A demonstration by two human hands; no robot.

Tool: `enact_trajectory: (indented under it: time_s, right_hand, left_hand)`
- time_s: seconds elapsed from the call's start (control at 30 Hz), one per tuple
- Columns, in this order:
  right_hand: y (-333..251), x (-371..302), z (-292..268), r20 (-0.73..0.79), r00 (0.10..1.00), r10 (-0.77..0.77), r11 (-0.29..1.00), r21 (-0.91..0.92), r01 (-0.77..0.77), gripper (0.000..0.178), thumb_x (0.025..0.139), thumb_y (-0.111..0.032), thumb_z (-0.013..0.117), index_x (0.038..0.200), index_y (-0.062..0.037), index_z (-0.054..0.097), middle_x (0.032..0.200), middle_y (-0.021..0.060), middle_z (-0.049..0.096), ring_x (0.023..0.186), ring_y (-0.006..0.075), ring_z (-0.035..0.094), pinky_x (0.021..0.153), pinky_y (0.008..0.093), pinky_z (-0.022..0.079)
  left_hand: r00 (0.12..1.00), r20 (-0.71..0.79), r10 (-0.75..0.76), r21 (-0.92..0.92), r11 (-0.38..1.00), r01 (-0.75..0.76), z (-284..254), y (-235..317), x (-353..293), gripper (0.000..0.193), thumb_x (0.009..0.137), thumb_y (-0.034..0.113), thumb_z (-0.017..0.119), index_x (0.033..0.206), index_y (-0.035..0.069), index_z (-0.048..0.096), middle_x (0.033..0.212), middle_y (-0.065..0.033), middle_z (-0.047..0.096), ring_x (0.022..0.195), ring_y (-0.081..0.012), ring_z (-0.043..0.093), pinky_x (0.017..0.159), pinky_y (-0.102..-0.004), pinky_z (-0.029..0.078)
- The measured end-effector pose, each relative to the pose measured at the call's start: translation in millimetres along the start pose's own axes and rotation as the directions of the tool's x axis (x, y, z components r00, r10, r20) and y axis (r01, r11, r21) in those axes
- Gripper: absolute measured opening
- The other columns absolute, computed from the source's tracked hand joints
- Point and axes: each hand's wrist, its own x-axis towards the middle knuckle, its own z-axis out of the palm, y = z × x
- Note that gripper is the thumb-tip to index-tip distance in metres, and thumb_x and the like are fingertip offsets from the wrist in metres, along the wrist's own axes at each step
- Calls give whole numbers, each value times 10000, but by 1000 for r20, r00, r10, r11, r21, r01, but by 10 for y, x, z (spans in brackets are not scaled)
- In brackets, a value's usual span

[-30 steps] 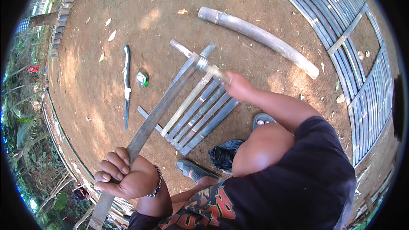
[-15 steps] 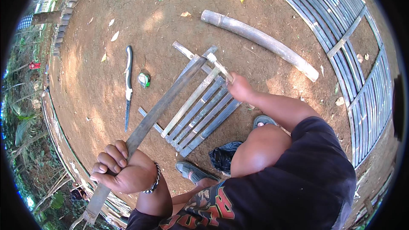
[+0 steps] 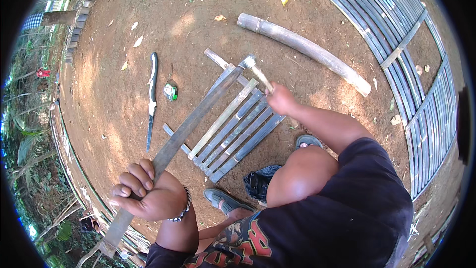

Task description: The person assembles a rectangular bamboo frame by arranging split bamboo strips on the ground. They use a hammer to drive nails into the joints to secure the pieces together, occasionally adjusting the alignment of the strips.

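While left hand (image 3: 151,196) grips bamboo strip (image 3: 191,126), long axis points forward-right.

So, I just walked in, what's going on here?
The person's left hand grips a long flat strip that slants to the far end of a slatted frame on the ground. The right hand holds a hammer, its head at the strip's far end; whether they touch is unclear. A saw and a tape measure lie left of the frame.
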Motion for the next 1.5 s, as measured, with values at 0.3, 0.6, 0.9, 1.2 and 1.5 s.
enact_trajectory:
  time_s: [0.3, 0.6, 0.9, 1.2, 1.5]
  right_hand:
    - [-215, -117, -341, 169, 982, -80, 989, -111, 100, 139, 976, -158, 577, 1069, -56, 586, 844, 143, 655, 731, 261, 651, 672, 447, 542]
    - [-9, 164, -396, 80, 974, -212, 956, -191, 224, 123, 943, -151, 582, 1032, -78, 625, 979, 177, 698, 886, 356, 683, 789, 464, 529]
    - [-2, 381, -572, 19, 963, 268, 959, -99, -265, 139, 898, -143, 614, 997, -47, 635, 899, 187, 699, 876, 355, 687, 775, 449, 525]
    - [577, -163, -338, -267, 948, 172, 982, -28, -187, 248, 902, -238, 648, 1053, -41, 641, 962, 244, 699, 936, 423, 678, 837, 495, 519]
    - [806, -305, -159, -248, 960, 134, 986, -66, -154, 221, 891, -259, 675, 1015, -77, 664, 880, 197, 698, 870, 390, 689, 802, 474, 525]
  left_hand:
    - [999, 40, 31, -38, 999, -30, 22, -5, -146, 395, 1092, 431, 423, 826, 153, 516, 593, 59, 322, 522, -79, 335, 560, -250, 298]
    - [994, 81, 69, -16, 998, -68, -81, -67, -201, 392, 1101, 460, 373, 856, 169, 471, 610, 55, 317, 523, -77, 317, 547, -255, 296]
    - [990, 123, 62, -19, 998, -60, -95, -14, -195, 392, 1101, 466, 362, 883, 162, 480, 636, 51, 348, 543, -85, 344, 581, -267, 330]
    - [895, -442, -65, 172, 973, 156, -938, -146, 157, 729, 1016, 661, 386, 1359, 18, 395, 1134, -150, 548, 1088, -309, 558, 1004, -497, 463]
    - [807, -554, -203, 154, 928, 339, -819, -384, -23, 752, 1060, 597, 122, 1593, 67, 155, 1607, -222, 297, 1475, -374, 340, 1192, -549, 327]
